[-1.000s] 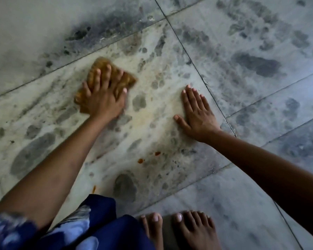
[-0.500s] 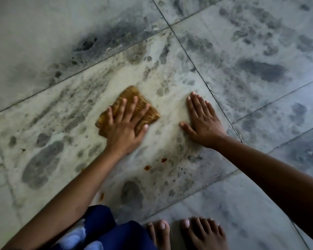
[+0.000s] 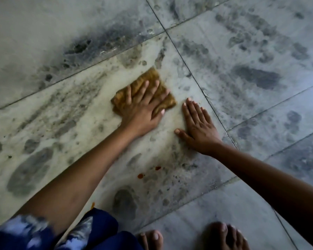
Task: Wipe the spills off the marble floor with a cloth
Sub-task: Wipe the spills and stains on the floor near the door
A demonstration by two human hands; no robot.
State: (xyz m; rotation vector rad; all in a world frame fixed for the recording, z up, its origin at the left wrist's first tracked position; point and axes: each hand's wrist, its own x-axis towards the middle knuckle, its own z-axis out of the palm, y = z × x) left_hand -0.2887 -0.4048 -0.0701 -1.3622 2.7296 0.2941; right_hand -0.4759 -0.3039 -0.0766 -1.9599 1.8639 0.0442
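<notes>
Spills [image 3: 140,175] of orange-red lay close to us on the marble floor [image 3: 242,42]: one small streak just beside the edge of our blue patterned garment [image 3: 98,230], and two drops a little farther out, between our forearms. At the near edge our bare feet [image 3: 226,235] stood on a grey tile, the toes pointing towards the drops.

Beyond the drops, the pale tile was mottled with dark grey blotches and a faint yellowish smear. Our right hand [image 3: 199,127] rested flat on this tile. Its fingers were straight and held together, its thumb was spread to the side, and it gripped nothing. Just beside it, our left hand [image 3: 143,112] pressed down on the cloth [image 3: 150,76] with its fingers straight and fanned apart, not curled round the fabric.

That cloth, brown and ribbed, lay bunched flat on the floor under the left palm. Its far corner stuck out past the fingertips, and its right edge was near the right hand's fingertips but not touching them. A dark tile joint [image 3: 188,69] ran diagonally just past it. Farther on, the slabs turned greyer, with heavy black veining.
</notes>
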